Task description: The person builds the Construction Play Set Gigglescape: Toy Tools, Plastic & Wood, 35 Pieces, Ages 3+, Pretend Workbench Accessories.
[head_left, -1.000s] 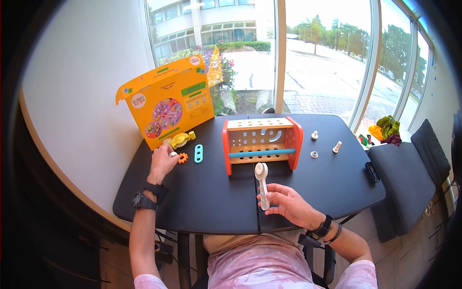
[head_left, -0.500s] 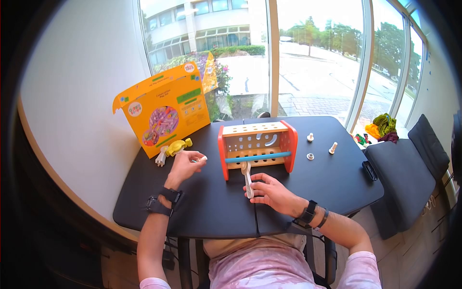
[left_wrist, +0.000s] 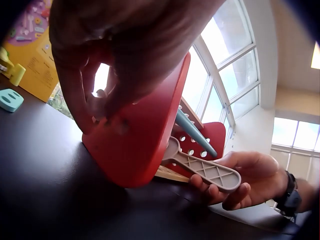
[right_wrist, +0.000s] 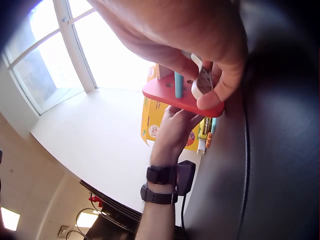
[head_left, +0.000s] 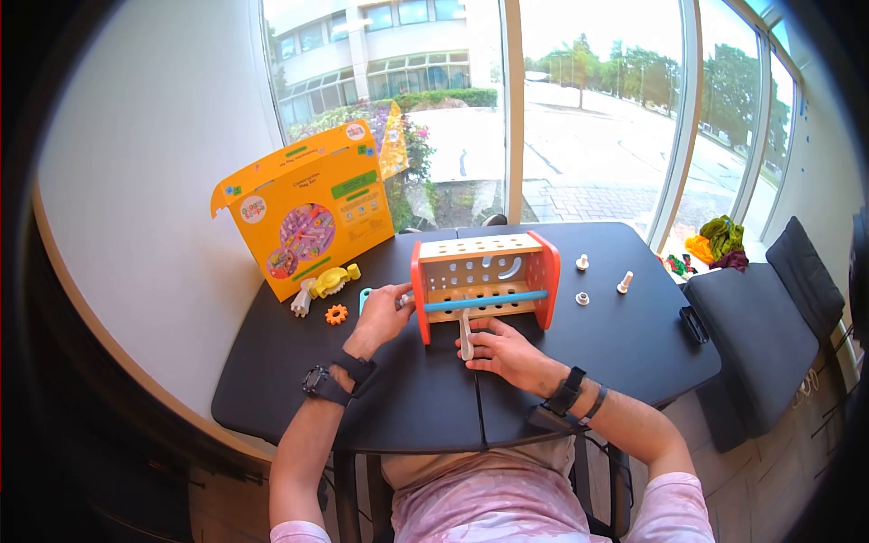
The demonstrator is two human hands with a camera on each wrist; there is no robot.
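My left hand (head_left: pixel 382 317) is at the outer face of the red left side panel (left_wrist: pixel 135 155) of a toy workbench (head_left: pixel 484 242). Its thumb and fingers pinch a small white bolt-like piece (left_wrist: pixel 100 95) against that face, mostly hidden by the fingers. A pale toy wrench (left_wrist: pixel 212 172) with a latticed handle is gripped by my right hand (head_left: pixel 511 356) in front of the bench. The wrench's round head reaches in under the blue bar (head_left: pixel 484 300), close over the holed wooden base.
Left of the bench lie an orange gear (head_left: pixel 336 314), a turquoise strip (left_wrist: pixel 10 100) and yellow toy parts (head_left: pixel 330 281), before a propped yellow box (head_left: pixel 312 204). White bolts (head_left: pixel 625 282) and a white nut (head_left: pixel 582 299) sit at right, with a black object (head_left: pixel 693 326) at the table edge.
My left hand has moved right from the loose parts to the bench's left panel, carrying the small white piece. My right hand has brought the wrench up and left to the bench's front.
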